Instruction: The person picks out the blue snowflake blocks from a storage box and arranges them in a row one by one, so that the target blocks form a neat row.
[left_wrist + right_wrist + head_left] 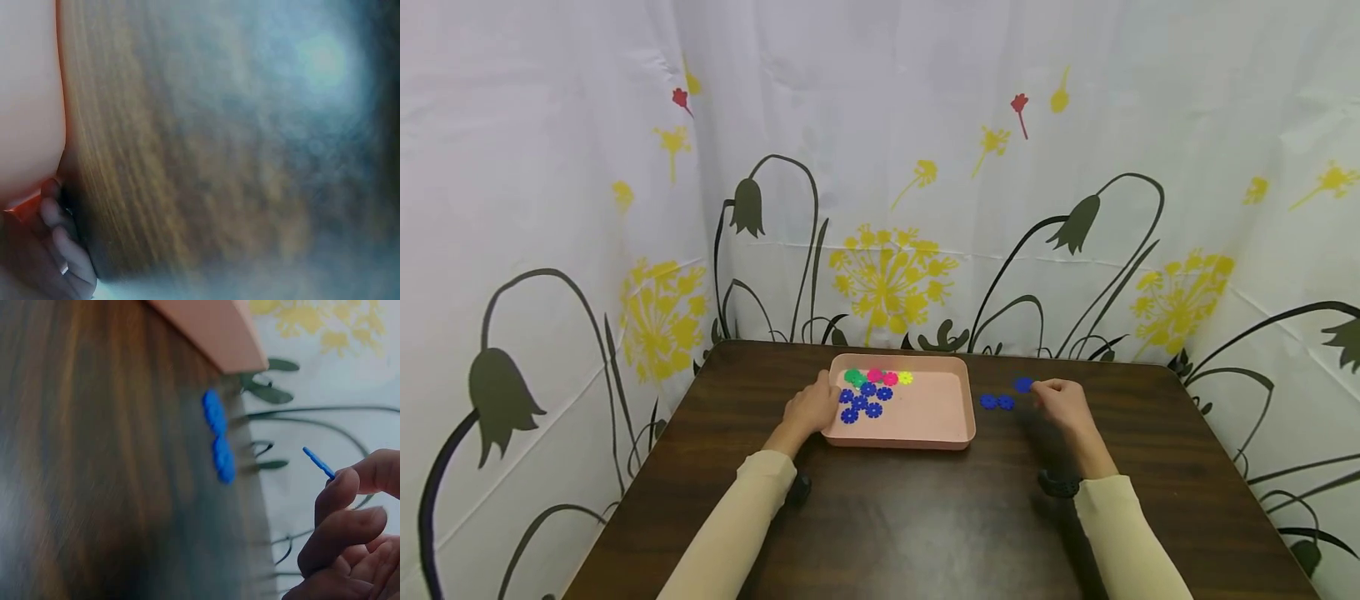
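Right hand (1063, 406) pinching a flat blue flower-edged disc (1022, 385), raised to the right of a shallow pink rectangular tray (925, 417)
Thumb and fingertips hold the disc by its edge; the right wrist view shows it edge-on, long axis slanting up and left, free end away from the fingers. Left hand (812, 406) grips the tray's left rim, fingers curled; tray's long axis runs left to right. Two blue discs (1003, 402) lie side by side on the dark wood-grain table (895, 517), between tray and right hand. Blue, green, pink and yellow discs (860, 402) lie inside the tray, mostly leftward
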Demonstrator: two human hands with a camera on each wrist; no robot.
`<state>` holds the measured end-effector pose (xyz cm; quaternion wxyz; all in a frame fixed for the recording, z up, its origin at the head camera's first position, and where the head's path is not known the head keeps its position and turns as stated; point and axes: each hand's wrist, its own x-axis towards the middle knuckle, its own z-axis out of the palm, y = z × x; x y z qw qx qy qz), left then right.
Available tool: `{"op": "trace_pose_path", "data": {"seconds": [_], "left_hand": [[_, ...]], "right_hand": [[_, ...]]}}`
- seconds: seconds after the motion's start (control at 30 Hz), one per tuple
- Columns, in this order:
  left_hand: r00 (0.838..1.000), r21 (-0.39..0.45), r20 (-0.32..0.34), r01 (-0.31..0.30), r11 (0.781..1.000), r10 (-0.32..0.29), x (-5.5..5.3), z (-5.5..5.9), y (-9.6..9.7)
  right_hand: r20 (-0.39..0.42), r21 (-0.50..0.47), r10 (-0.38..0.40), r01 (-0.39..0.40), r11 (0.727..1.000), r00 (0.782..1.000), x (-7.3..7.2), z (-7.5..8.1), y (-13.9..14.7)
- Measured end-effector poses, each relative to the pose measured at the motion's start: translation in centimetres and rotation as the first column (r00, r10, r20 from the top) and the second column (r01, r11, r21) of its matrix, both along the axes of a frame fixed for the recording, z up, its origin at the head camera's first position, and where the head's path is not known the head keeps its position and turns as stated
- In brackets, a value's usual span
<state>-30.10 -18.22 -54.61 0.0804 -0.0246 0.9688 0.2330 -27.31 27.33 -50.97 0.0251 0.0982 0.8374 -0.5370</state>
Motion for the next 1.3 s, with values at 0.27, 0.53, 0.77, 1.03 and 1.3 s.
{"op": "trace_pose_path", "data": {"seconds": [0.27,0.53,0.77,1.03,1.3], "left_hand": [[1.0,-0.003,-0.009,0.013,1.0,-0.013,0.2,0.3,0.2],[1.0,-0.028,0.011,-0.004,1.0,0.004,0.4,0.4,0.0],[1.0,-0.018,0.02,0.004,1.0,-0.004,-0.4,0.0,0.0],[1.0,-0.026,0.006,0.013,1.0,-0.013,-1.0,-0.7,-0.2],[1.0,-0.026,-0.004,0.013,1.0,-0.013,-0.1,0.1,0.0]], "right_hand": [[0.077,-0.004,0.026,-0.026,1.0,0.997,0.1,-1.9,2.0],[0.181,-0.142,0.087,-0.061,0.988,0.98,-0.3,-2.9,2.0],[0.209,-0.156,0.068,-0.035,0.987,0.976,-0.6,-3.8,2.6],[0.182,-0.131,0.075,-0.051,0.99,0.98,-0.7,-3.9,2.2],[0.165,-0.101,0.07,-0.054,0.993,0.984,-0.7,-3.9,1.9]]}}
